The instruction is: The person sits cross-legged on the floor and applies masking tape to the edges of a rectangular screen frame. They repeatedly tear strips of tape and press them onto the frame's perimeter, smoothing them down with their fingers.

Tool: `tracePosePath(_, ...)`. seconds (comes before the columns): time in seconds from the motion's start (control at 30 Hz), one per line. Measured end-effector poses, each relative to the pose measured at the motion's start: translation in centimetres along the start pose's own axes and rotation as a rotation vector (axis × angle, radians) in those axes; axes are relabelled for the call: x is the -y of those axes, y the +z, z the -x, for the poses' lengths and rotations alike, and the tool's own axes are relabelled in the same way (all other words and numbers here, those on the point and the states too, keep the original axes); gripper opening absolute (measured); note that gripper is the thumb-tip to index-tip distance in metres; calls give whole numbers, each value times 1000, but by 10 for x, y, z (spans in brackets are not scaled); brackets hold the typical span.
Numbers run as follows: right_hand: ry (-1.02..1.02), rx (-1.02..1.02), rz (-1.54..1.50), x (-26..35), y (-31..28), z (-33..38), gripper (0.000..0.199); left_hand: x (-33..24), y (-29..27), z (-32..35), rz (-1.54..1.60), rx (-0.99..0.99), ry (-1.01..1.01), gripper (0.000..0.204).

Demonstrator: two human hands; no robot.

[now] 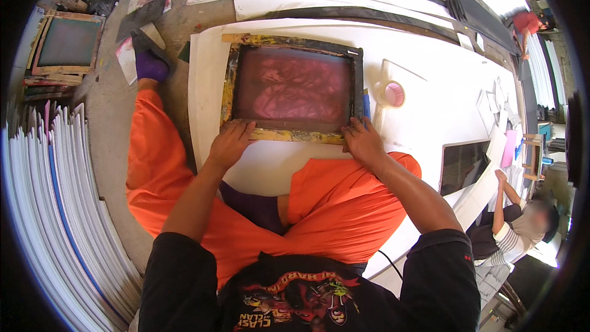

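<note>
Left hand (230, 142) and right hand (364, 141) press flat, fingers spread, on the printing screen frame (292, 86). A tape roll (393, 93) lies at three o'clock on the white board (430, 110). Stacked white sheets (55, 209) stand at eight o'clock.

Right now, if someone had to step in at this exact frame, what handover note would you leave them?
Left hand: pressed flat on the near left corner of the screen-printing frame, holding nothing else.
Right hand: pressed on the near right corner of the same frame.
The frame lies flat on the white board, its mesh covered with pink-red ink.
A tape roll sits to the right of the frame, out of hand.
Done: frame is down and steadied.
Left: lifting the frame; whether a print has taken underneath cannot be seen.
</note>
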State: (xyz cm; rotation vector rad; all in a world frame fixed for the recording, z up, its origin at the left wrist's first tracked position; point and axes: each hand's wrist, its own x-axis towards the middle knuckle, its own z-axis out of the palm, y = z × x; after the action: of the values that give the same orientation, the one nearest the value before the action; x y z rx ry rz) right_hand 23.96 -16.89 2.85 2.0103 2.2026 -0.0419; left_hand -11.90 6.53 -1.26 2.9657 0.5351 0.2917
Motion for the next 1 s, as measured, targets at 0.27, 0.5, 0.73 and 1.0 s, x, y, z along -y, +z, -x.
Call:
tracePosePath(0.27,93,47,29,-4,-9,6,40,19,-6,13,-71,-77,64,47)
tracePosePath(0.5,379,68,-199,-3,-30,0,47,17,-16,11,-2,-120,31,39)
tracePosePath(0.73,945,291,-717,-29,-24,-13,62,14,-22,17,-19,-149,31,38)
tracePosePath(1.0,954,242,-1093,-43,8,-13,42,23,-16,27,-36,-162,61,32)
